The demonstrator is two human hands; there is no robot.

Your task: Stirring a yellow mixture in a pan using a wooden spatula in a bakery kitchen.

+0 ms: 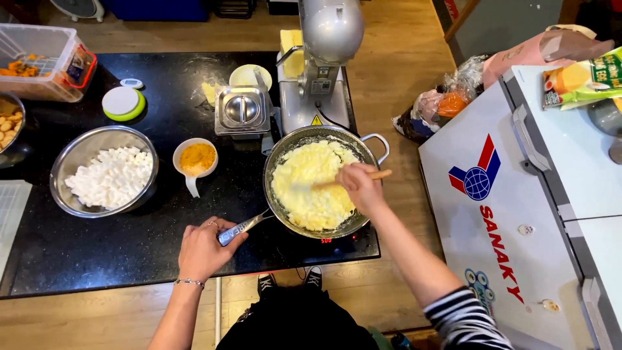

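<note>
Head view, places given from the pan.

Pan (363, 146): steel, round, on the black table (97, 253), over a cooktop whose red display shows at the pan's near edge. Holds a pale yellow mass (311, 185) that covers most of its bottom.

Left hand (204, 249): closed around the end of the pan handle (249, 225), which runs out from the pan's near-left rim. Ring on one finger, bracelet at the wrist.

Right hand (359, 186): fist closed on a wooden stick (379, 175), above the pan's right side. The stick's working end lies in the mass; its shape is blurred and cannot be made out. Striped sleeve on the forearm, cut off at the frame's bottom.

Left of pan: small white scoop of orange powder (196, 159); beyond it a steel bowl of white cubes (107, 175).

Behind pan: silver stand mixer (324, 58), top cut off; beside it a square steel lid (241, 110).

Far left: clear box (42, 61) and another bowl, both partly out of frame.

Right of pan: white chest freezer (518, 214), with bags behind it.
</note>
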